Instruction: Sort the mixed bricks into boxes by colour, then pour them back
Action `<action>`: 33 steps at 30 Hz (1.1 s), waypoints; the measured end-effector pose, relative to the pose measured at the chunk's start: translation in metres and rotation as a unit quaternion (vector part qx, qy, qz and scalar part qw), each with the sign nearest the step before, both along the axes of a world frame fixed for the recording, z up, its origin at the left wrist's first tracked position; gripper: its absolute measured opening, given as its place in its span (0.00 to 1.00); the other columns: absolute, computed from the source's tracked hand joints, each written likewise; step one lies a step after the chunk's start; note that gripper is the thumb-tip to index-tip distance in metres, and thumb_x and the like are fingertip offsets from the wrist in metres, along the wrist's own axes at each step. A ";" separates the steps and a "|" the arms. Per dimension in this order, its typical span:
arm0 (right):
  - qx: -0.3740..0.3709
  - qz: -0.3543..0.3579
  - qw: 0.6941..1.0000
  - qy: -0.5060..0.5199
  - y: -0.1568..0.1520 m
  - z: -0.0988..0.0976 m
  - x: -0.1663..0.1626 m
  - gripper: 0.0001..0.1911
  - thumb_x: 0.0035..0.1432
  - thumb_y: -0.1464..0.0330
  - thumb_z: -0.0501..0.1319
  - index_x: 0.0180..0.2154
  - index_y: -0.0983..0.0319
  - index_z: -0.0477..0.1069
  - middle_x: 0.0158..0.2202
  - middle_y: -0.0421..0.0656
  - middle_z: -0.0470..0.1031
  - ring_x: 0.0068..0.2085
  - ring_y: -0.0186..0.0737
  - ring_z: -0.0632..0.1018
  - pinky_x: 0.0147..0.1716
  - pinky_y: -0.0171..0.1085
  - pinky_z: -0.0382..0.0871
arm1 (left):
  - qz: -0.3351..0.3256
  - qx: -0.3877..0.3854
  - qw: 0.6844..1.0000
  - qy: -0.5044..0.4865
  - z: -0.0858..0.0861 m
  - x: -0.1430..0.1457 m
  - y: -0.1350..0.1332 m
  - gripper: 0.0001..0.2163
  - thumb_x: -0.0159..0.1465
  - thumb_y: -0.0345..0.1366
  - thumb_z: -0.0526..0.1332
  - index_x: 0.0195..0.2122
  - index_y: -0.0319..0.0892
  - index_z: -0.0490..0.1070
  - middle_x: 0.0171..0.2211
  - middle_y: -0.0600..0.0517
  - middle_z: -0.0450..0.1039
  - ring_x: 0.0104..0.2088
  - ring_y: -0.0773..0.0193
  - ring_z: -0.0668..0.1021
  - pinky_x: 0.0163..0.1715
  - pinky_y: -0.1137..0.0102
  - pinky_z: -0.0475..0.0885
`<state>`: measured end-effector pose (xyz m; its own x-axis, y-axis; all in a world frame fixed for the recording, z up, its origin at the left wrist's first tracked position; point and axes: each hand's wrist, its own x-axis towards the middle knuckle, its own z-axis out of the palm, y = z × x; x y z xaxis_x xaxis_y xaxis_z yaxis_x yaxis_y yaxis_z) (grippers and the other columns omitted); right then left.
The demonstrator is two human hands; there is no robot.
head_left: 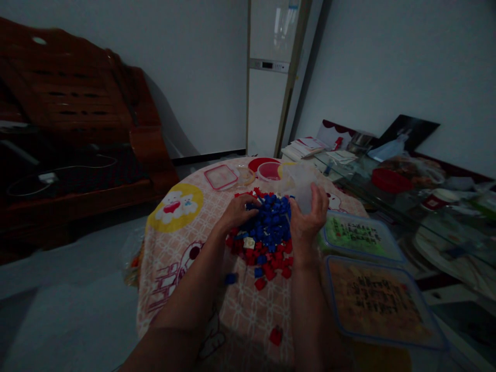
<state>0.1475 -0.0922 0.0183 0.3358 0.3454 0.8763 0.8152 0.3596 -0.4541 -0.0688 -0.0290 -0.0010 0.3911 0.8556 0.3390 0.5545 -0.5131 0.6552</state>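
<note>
A heap of small blue and red bricks (268,235) lies on a round table covered with a pink checked cartoon cloth (248,310). My left hand (237,211) rests on the heap's left side, fingers curled into the blue bricks. My right hand (308,219) stands on the heap's right side, fingers bent around a clear plastic container (304,183) at the heap's far edge. A lone blue brick (231,278) and a lone red brick (276,336) lie apart, nearer to me.
Two lidded clear boxes, one with a green sheet (358,236) and one with an orange sheet (377,302), sit at the right. Small tubs and lids (220,176) stand at the table's far side. A cluttered glass table (426,206) is right; a wooden bench (77,129) left.
</note>
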 end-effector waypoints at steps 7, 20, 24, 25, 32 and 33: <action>0.008 0.025 0.999 -0.048 -0.002 0.009 -0.004 0.27 0.63 0.63 0.63 0.61 0.61 0.66 0.58 0.53 0.69 0.61 0.49 0.70 0.61 0.55 0.68 | -0.150 0.017 0.984 0.097 0.018 0.015 -0.017 0.17 0.55 0.40 0.71 0.46 0.47 0.80 0.49 0.49 0.77 0.52 0.55 0.76 0.56 0.60 0.70; 0.019 -0.057 0.997 0.052 -0.004 0.007 0.021 0.26 0.61 0.63 0.63 0.60 0.61 0.67 0.57 0.53 0.69 0.61 0.52 0.70 0.60 0.57 0.68 | 0.049 0.057 0.989 0.130 -0.016 0.019 0.024 0.17 0.57 0.33 0.63 0.48 0.47 0.79 0.57 0.46 0.72 0.59 0.49 0.72 0.63 0.54 0.66; 0.015 -0.062 0.995 0.076 -0.002 0.004 0.023 0.27 0.59 0.64 0.64 0.59 0.61 0.67 0.57 0.53 0.69 0.61 0.53 0.71 0.61 0.57 0.67 | 0.084 0.059 0.991 0.084 -0.019 0.000 0.043 0.17 0.56 0.31 0.62 0.46 0.44 0.79 0.53 0.45 0.74 0.57 0.50 0.73 0.63 0.55 0.65; 0.010 -0.063 0.995 0.082 -0.002 0.003 0.024 0.27 0.59 0.64 0.64 0.60 0.61 0.67 0.57 0.53 0.69 0.61 0.53 0.70 0.61 0.57 0.67 | 0.096 0.058 0.991 0.077 -0.018 0.000 0.045 0.17 0.56 0.31 0.62 0.47 0.44 0.78 0.53 0.45 0.74 0.57 0.51 0.73 0.63 0.55 0.66; 0.007 -0.088 0.990 0.106 -0.005 0.004 0.021 0.27 0.61 0.63 0.63 0.60 0.61 0.65 0.58 0.54 0.68 0.62 0.53 0.70 0.60 0.58 0.67 | 0.013 0.075 0.993 0.092 -0.008 0.049 0.020 0.15 0.59 0.37 0.66 0.48 0.43 0.79 0.55 0.43 0.73 0.57 0.48 0.74 0.62 0.54 0.67; 0.013 -0.090 0.990 0.109 -0.006 0.004 0.020 0.27 0.61 0.62 0.63 0.60 0.61 0.65 0.59 0.54 0.68 0.62 0.53 0.70 0.60 0.58 0.67 | -0.018 0.070 0.990 0.117 -0.008 0.060 0.014 0.17 0.58 0.39 0.68 0.48 0.43 0.79 0.54 0.43 0.74 0.56 0.48 0.74 0.61 0.54 0.67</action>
